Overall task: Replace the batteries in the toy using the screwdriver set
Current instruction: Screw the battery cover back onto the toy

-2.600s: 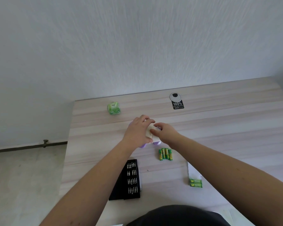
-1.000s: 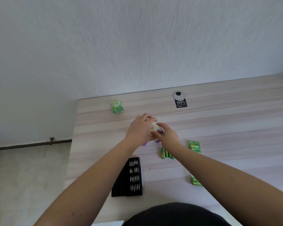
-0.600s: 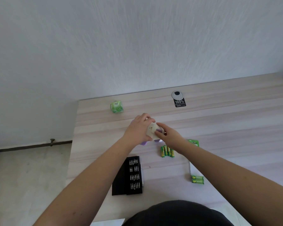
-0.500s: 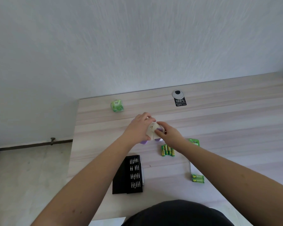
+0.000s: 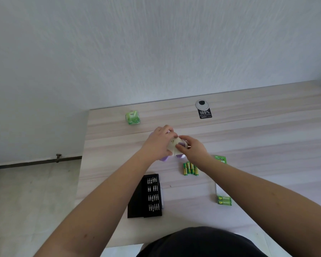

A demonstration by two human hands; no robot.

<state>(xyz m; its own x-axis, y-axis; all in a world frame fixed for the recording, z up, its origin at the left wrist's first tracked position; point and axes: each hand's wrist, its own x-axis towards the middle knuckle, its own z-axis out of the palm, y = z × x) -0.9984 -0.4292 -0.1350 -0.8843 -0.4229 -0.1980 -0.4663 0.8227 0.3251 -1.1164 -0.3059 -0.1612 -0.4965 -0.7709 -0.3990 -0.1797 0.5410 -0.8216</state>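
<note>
The toy (image 5: 174, 145), cream with purple parts, stands on the wooden table (image 5: 258, 138) at its middle. My left hand (image 5: 159, 143) grips it from the left, fingers curled over its top. My right hand (image 5: 195, 151) comes in from the right and pinches at the toy's purple part; what lies under its fingertips is hidden. Several loose green-and-yellow batteries (image 5: 190, 168) lie just in front of the toy. The black screwdriver set (image 5: 153, 195) lies open nearer to me on the left, its bits in rows.
A green battery pack (image 5: 224, 200) lies near my right forearm and a green card (image 5: 220, 159) beyond it. A green cube (image 5: 132, 117) and a black tag (image 5: 204, 114) sit at the back. The table's left edge (image 5: 82, 164) drops to the floor.
Both hands have stayed on the toy. My right hand's fingers have shifted slightly on its purple part. The view has moved a little.
</note>
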